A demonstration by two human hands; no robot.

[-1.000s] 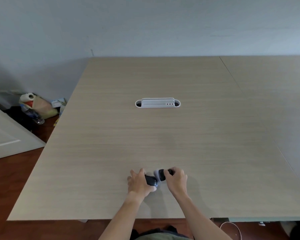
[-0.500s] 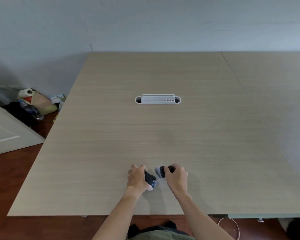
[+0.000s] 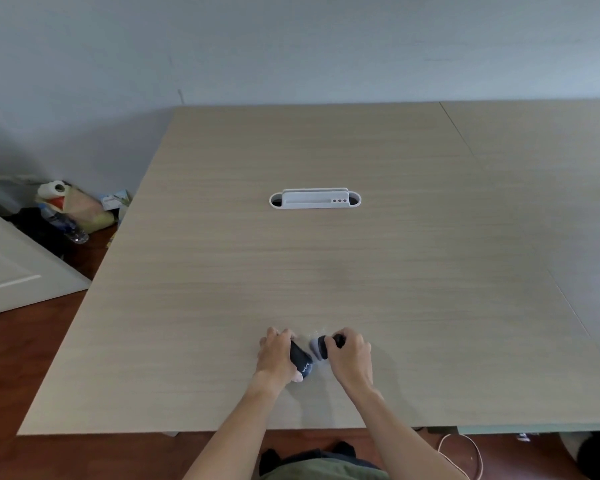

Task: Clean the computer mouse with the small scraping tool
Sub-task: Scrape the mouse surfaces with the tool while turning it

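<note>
Near the table's [image 3: 326, 271] front edge, the left hand [image 3: 278, 355] has its fingers wrapped around the dark mouse [image 3: 301, 360], tilted on its side. Just beside it, the right hand [image 3: 351, 358] is curled tight around a small dark tool [image 3: 323, 346], apart from the mouse.
</note>
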